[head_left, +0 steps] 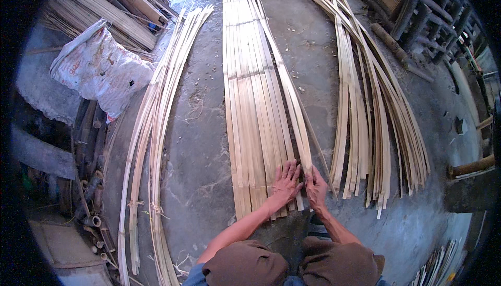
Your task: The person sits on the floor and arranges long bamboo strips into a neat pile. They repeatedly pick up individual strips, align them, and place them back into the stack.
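A row of long, pale bamboo strips [255,119] lies side by side on the floor before me, flat and nearly touching. My left hand [285,183] rests on their near ends at the right side, its fingers spread. Just right of the row, a loose bamboo strip [296,113] runs at a slant, its far part close against the others. Its near end is pinched by my right hand [316,189], though the thumb's grip is partly hidden. A thin darker strip [315,139] lies beside it.
Tied bundles of strips [167,77] lie to the left, and a fanned pile of strips [365,103] to the right. A white sack [104,66] and stacked slats [104,9] stand far left. Bamboo poles [94,220] lie near left; dark bamboo furniture [430,14] stands far right.
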`<state>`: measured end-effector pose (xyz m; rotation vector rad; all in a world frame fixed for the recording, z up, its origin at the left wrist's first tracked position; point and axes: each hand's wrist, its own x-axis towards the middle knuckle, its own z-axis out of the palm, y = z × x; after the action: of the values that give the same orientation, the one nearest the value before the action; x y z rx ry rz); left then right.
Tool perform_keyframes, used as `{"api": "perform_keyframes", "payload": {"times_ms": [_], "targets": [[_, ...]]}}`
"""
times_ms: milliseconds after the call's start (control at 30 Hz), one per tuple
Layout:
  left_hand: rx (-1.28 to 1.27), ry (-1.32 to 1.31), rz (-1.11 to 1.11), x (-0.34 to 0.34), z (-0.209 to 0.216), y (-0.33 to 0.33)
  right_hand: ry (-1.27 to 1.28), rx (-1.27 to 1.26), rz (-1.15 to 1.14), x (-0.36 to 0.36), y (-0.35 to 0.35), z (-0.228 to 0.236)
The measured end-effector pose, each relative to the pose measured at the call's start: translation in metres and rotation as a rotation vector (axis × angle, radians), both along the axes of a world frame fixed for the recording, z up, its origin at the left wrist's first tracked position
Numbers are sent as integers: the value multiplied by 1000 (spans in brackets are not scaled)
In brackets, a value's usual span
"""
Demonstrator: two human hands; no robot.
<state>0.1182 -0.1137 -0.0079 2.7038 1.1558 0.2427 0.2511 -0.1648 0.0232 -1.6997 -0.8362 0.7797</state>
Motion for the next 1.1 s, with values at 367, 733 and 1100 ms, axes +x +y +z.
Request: {"api": "perform_keyframes", "payload": {"times_ms": [367, 733, 1100], "targets": [[-47, -99, 26, -3, -9, -3, -20, -102, 122, 8, -1, -12], [-12, -76, 105, -12, -6, 1, -242, -154, 249, -22, -1, 14], [-107, -113, 34, -20, 0, 11, -374, -154, 378, -2, 10, -1]]}}
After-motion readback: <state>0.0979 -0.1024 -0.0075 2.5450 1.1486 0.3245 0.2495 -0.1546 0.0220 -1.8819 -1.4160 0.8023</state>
